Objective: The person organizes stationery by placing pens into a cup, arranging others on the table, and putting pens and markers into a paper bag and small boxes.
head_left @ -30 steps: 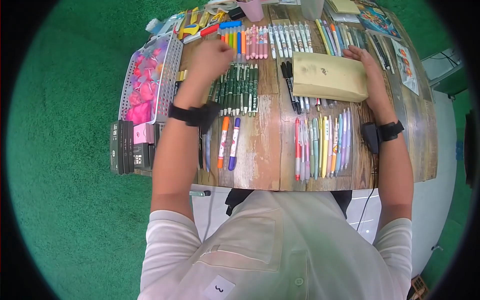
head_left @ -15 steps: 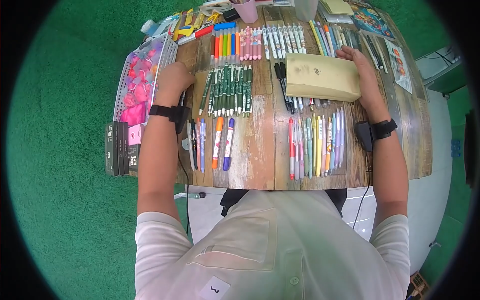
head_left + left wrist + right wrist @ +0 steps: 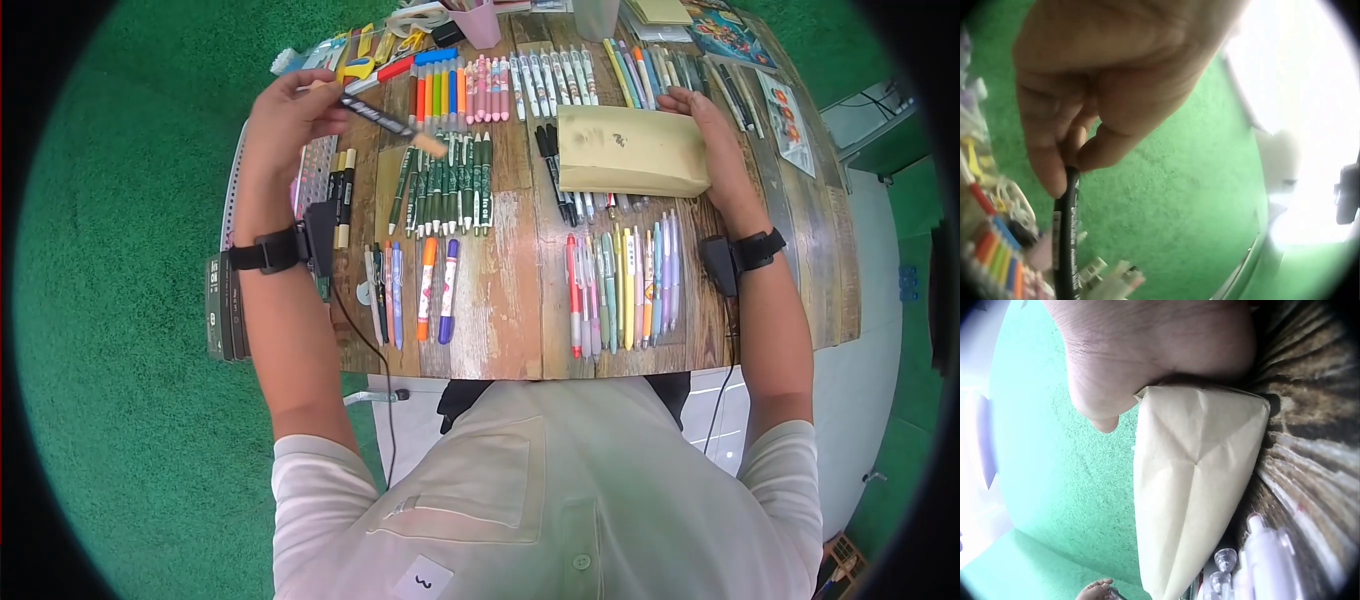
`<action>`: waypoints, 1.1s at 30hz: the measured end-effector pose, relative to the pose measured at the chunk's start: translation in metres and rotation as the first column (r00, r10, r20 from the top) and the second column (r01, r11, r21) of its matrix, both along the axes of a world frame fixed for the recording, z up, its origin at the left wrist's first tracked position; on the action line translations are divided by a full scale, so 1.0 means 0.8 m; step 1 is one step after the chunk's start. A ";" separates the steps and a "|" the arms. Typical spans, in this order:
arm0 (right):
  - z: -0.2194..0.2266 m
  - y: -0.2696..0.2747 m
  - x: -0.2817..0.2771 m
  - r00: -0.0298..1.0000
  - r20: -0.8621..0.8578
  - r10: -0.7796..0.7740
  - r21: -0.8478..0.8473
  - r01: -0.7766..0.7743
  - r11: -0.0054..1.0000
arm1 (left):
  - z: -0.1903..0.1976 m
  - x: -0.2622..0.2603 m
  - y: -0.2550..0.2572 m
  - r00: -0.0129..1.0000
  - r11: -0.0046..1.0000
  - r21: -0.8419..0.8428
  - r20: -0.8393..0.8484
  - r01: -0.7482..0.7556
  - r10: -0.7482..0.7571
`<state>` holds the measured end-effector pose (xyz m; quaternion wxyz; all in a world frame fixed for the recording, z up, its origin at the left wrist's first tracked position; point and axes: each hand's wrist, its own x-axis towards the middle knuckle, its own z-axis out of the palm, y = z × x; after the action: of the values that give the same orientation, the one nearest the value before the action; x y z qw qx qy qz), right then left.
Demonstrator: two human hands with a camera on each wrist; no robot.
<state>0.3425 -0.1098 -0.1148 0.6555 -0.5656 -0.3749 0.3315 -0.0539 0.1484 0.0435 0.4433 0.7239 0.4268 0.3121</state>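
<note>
While the left hand [image 3: 283,125] is pinching a black marker [image 3: 378,117] above the table [image 3: 515,300], a steady fingertip grip is probably best avoiding the green pens [image 3: 463,185]. The marker's long axis is slanting, its tan end pointing rightward and bodyward. The right hand [image 3: 728,160], fingers extended, is touching the paper bag [image 3: 635,155].
</note>
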 end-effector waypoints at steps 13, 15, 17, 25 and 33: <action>0.003 -0.002 -0.002 1.000 0.015 0.005 0.002 -0.005 1.000 | -0.105 0.067 -0.045 0.963 0.925 -0.355 0.265 0.138 -0.042; 0.003 -0.001 -0.002 1.000 0.003 0.008 -0.002 -0.008 1.000 | -0.115 0.070 -0.048 0.957 0.895 -0.413 0.285 0.166 -0.046; 0.004 -0.001 -0.003 1.000 0.005 0.007 -0.002 -0.007 1.000 | -0.120 0.076 -0.056 0.949 0.871 -0.453 0.311 0.189 -0.045; 0.006 -0.001 -0.004 1.000 -0.015 0.006 0.010 -0.006 1.000 | -0.139 0.102 -0.094 0.915 0.762 -0.590 0.403 0.269 -0.011; 0.004 -0.002 -0.002 1.000 0.001 0.011 0.003 -0.011 1.000 | -0.133 0.085 -0.090 0.893 0.759 -0.598 0.448 0.258 0.050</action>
<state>0.3405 -0.1113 -0.1115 0.6545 -0.5626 -0.3789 0.3340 0.0143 0.0761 -0.0630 0.7653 0.4613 0.3547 0.2752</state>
